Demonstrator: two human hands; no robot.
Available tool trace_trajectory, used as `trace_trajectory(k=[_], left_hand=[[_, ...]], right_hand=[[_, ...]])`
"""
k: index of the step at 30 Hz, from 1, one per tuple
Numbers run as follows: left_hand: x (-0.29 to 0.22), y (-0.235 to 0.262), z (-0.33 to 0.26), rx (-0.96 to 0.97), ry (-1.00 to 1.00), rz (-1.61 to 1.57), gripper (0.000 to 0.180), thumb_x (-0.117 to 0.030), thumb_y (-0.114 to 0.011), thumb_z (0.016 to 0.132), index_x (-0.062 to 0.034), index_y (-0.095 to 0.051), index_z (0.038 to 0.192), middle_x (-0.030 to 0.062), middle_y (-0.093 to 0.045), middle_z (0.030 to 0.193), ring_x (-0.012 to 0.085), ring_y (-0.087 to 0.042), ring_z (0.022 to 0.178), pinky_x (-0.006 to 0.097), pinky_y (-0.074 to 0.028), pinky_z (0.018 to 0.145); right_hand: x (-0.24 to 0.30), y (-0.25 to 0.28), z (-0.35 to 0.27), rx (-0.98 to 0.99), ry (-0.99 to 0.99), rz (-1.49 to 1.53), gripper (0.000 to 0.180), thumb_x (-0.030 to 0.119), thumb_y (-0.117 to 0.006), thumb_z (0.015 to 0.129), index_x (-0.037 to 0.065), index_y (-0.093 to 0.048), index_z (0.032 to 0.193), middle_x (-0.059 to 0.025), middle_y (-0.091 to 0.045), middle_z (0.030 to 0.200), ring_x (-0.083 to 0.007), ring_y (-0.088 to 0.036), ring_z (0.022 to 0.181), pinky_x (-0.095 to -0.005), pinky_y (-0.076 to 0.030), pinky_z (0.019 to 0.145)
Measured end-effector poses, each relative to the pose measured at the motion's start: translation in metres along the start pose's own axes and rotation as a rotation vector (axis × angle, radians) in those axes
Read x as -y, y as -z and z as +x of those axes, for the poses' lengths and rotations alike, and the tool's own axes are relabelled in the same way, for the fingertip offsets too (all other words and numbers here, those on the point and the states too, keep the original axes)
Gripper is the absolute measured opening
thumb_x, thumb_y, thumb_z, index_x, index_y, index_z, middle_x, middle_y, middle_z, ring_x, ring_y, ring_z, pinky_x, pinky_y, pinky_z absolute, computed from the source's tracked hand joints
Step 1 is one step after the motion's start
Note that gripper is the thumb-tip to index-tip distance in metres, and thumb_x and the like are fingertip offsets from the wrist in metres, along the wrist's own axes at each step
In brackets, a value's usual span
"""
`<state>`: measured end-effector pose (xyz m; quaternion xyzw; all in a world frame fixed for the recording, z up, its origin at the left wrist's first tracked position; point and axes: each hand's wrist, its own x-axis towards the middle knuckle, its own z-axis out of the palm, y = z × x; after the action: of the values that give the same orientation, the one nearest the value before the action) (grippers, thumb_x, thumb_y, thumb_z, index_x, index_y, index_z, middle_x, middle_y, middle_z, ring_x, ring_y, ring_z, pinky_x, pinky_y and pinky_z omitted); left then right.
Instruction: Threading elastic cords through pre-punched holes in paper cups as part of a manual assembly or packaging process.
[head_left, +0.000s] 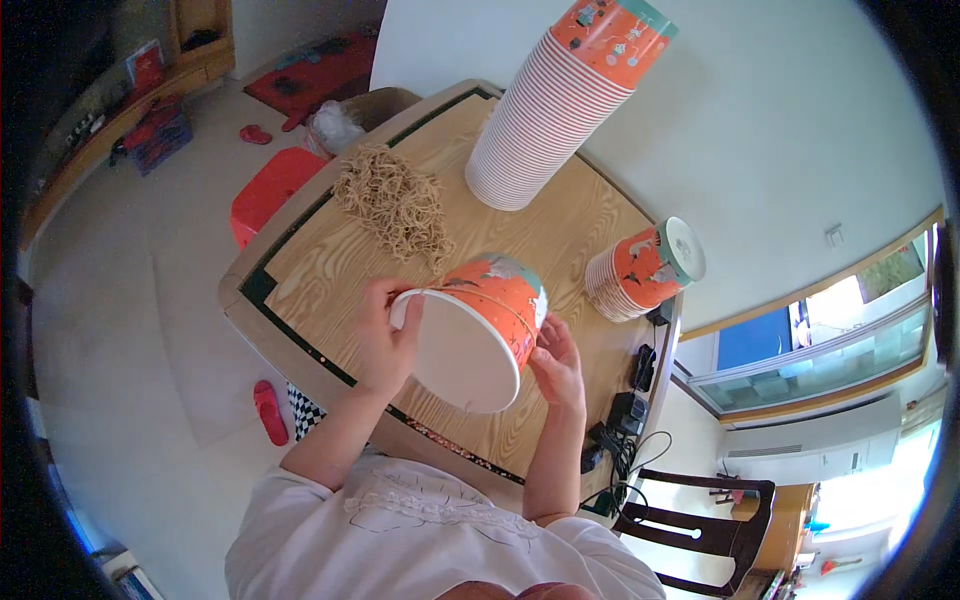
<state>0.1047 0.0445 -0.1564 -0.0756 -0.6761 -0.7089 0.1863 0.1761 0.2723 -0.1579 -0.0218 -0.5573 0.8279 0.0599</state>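
An orange paper bucket (490,300) with a white inside is tipped toward me above the table's near part. Its wide mouth faces me, and a thin tan band (490,295) runs around its printed side. My left hand (388,340) pinches the rim on the left, thumb over the inner wall. At the bucket's right side, my right hand (558,365) has its fingers closed on the wall close to the band. Beyond it lies a loose heap of thin tan bands (395,205). A tall stack of nested buckets (550,115) stands at the back.
A shorter upside-down stack of buckets (645,265) sits at the table's right. Black adapters and cables (625,430) lie along the right edge, near a dark wooden chair (700,520). A red stool (275,190) stands left of the wood-grain table (310,290).
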Motion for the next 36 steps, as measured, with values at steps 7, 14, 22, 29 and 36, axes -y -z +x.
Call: trace_trajectory(k=[7,14,22,29,36], left_hand=[[-0.031,-0.028,0.025,0.38,-0.373,0.439,0.029,-0.009,-0.051,0.083,-0.0051,-0.051,0.112,0.0132,-0.059,0.087,0.0318,-0.057,0.079,0.041,-0.047,0.071],[-0.085,-0.149,0.066,0.666,-0.418,0.147,0.036,-0.015,-0.049,0.085,-0.0084,-0.048,0.121,0.0137,-0.06,0.099,0.0316,-0.058,0.091,0.043,-0.045,0.079],[-0.093,-0.318,0.12,0.945,-0.661,-0.067,0.063,0.003,-0.046,0.078,-0.013,-0.031,0.137,0.0133,-0.041,0.133,0.0297,-0.039,0.122,0.038,-0.037,0.099],[-0.023,-0.381,0.105,0.923,-0.71,0.226,0.061,-0.004,-0.047,0.081,-0.0114,-0.027,0.138,0.0142,-0.039,0.135,0.0323,-0.036,0.125,0.04,-0.029,0.104],[0.032,-0.371,0.078,0.889,-0.618,0.171,0.072,0.006,-0.046,0.074,-0.0113,-0.022,0.14,0.016,-0.032,0.138,0.0323,-0.033,0.126,0.039,-0.032,0.102]], right_hand=[[0.08,0.037,0.004,-0.033,0.149,-0.506,0.061,0.0,-0.064,0.075,0.007,-0.04,0.13,-0.0067,-0.047,0.126,-0.0201,-0.045,0.117,-0.036,-0.042,0.093],[0.206,0.082,-0.01,-0.323,0.344,-0.771,0.061,0.0,-0.061,0.08,0.003,-0.033,0.134,-0.009,-0.047,0.125,-0.0201,-0.051,0.107,-0.0321,-0.045,0.089],[0.314,0.137,0.009,-0.483,0.65,-1.11,0.063,-0.005,-0.059,0.079,0.003,-0.032,0.135,-0.0107,-0.041,0.129,-0.0214,-0.048,0.11,-0.0299,-0.047,0.088],[0.288,0.218,0.044,-0.409,0.607,-1.24,0.063,-0.009,-0.06,0.076,0.013,-0.041,0.131,-0.0072,-0.034,0.139,-0.0229,-0.044,0.12,-0.0347,-0.046,0.093],[0.242,0.234,0.054,-0.374,0.49,-1.335,0.058,-0.012,-0.054,0.076,0.015,-0.048,0.127,-0.0078,-0.032,0.141,-0.0243,-0.039,0.124,-0.0389,-0.041,0.097]])
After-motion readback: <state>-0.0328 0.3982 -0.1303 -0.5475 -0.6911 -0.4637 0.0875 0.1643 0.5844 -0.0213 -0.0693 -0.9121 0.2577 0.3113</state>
